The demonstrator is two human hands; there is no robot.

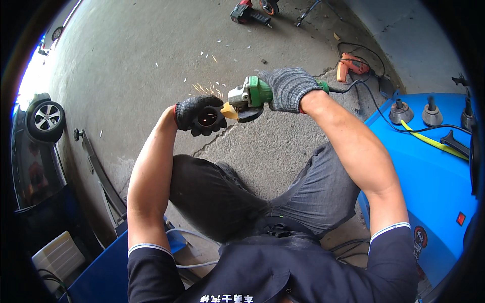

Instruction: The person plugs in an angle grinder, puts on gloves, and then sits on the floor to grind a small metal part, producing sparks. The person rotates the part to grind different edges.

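My right hand (pixel 290 90), in a grey knit work glove, is wrapped round the body of a green angle grinder (pixel 258 91). The grinder's metal head and dark guard point left, toward my other hand. My left hand (pixel 196 113), in a dark glove, grips a round, dark metal ring (pixel 208 117) with an opening in its middle. Where the ring's edge meets the grinder's yellowish glowing disc side (pixel 230 110), orange sparks (pixel 208 90) fly up and to the left. Glove and ring partly cover each other, so the ring's full shape is hidden.
An orange corded drill (pixel 352 66) lies on the concrete floor at far right, and a red-black cordless tool (pixel 250 13) at the top. A blue machine (pixel 424 166) with metal cones (pixel 400 111) stands right. A dark car (pixel 38 146) is left, beside a metal bar (pixel 101 174).
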